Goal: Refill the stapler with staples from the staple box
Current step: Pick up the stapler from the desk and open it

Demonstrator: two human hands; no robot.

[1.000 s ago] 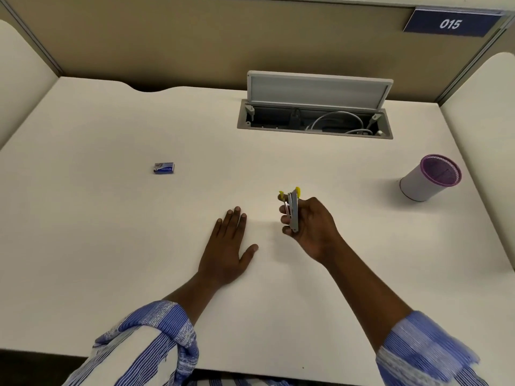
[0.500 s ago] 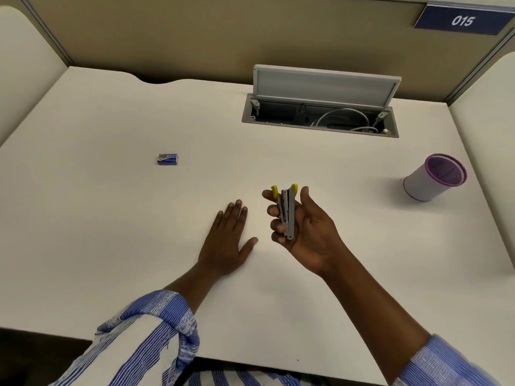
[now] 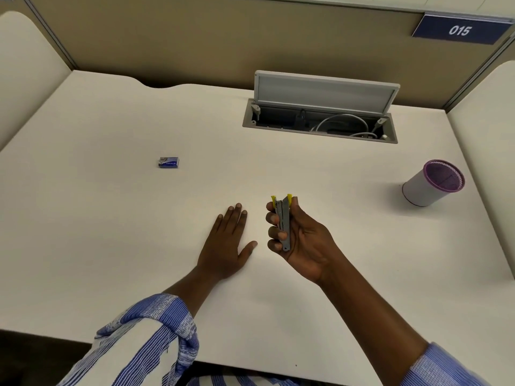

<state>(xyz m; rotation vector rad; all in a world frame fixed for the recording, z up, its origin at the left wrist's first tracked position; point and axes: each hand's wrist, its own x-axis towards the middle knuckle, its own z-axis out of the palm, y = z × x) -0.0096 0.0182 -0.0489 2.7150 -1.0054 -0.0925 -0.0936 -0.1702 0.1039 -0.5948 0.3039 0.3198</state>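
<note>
Your right hand (image 3: 303,240) curls round one slim grey metal stapler (image 3: 282,221) with yellow tips, held upright above the desk (image 3: 111,232). Your left hand (image 3: 225,246) lies flat beside it, fingers straight, palm down on the smooth white surface. One small rectangular blue staple box (image 3: 168,162) sits far left, well apart from both hands.

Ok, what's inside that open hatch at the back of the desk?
Looped white cables lie toward the right of the cable hatch. Its near rim hides the bottom; the left is dark.
</note>
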